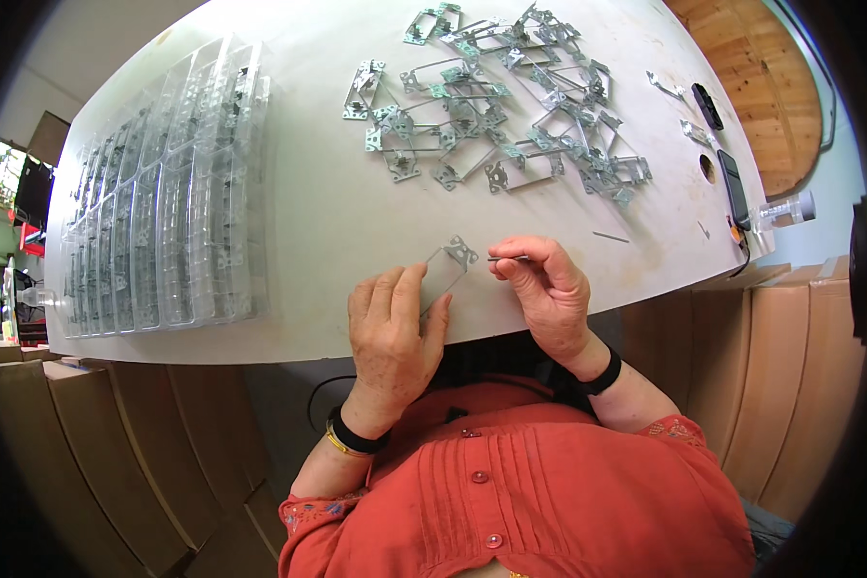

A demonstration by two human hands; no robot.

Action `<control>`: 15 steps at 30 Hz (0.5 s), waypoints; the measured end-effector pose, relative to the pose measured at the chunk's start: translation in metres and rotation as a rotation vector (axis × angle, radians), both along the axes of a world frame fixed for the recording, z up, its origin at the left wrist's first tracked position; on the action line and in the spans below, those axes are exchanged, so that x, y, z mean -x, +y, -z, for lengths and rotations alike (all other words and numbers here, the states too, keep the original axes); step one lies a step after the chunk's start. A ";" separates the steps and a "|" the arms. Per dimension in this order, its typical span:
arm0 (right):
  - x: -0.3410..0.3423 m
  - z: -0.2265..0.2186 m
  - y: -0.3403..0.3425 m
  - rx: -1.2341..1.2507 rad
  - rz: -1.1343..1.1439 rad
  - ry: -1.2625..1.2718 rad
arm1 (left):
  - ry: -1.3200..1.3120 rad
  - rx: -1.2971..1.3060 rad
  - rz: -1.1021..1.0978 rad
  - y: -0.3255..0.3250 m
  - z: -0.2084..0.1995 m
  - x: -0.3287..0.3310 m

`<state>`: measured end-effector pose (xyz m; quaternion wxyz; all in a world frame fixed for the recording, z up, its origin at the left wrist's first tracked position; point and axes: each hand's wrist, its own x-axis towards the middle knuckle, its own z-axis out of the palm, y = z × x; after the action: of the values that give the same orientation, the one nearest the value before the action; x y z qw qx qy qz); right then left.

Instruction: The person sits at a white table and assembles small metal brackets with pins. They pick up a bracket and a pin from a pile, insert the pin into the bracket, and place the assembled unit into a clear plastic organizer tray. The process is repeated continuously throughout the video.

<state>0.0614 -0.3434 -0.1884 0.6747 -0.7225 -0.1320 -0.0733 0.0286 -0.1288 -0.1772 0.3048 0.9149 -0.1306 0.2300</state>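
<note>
A: What does the left hand [392, 332] hold?

B: A thin rectangular metal frame [443, 271], pressed against the white table [318, 212] near its front edge. The fingers are closed over the frame's near end; the far end, with its bracket-like corner, projects up and to the right, clear of the hand.

A: And the right hand [546, 289]?

B: Thumb and forefinger are pinched shut on a slim metal pin [507, 258]. The pin lies roughly horizontal, its free tip pointing left toward the frame's far corner.

A: How do the two lie in relation to each other?

B: The frame's long axis runs diagonally, from lower left to upper right. The pin's tip sits just beside that upper right corner, slightly to its right; whether they touch cannot be told. The right hand is the nearer one to the corner.

A: What surrounds them?

B: A loose heap of similar frames [511, 106] lies well apart at the table's far side, clear plastic trays [164, 222] stand to the left, and a second pin [611, 237] lies alone to the right.
</note>
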 end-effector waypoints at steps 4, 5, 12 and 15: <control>0.001 -0.003 -0.001 0.024 0.022 0.019 | -0.029 0.019 0.048 0.001 -0.001 0.003; 0.002 -0.003 0.000 0.012 0.028 0.028 | -0.031 0.025 0.058 0.001 -0.002 0.004; 0.001 -0.004 0.002 0.019 0.036 0.032 | -0.006 0.045 0.176 0.007 -0.001 0.005; 0.001 -0.003 0.003 0.020 0.045 0.025 | 0.006 0.068 0.205 0.008 -0.002 0.005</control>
<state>0.0606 -0.3402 -0.1852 0.6673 -0.7327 -0.1083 -0.0781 0.0234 -0.1207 -0.1756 0.3578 0.8867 -0.2146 0.1991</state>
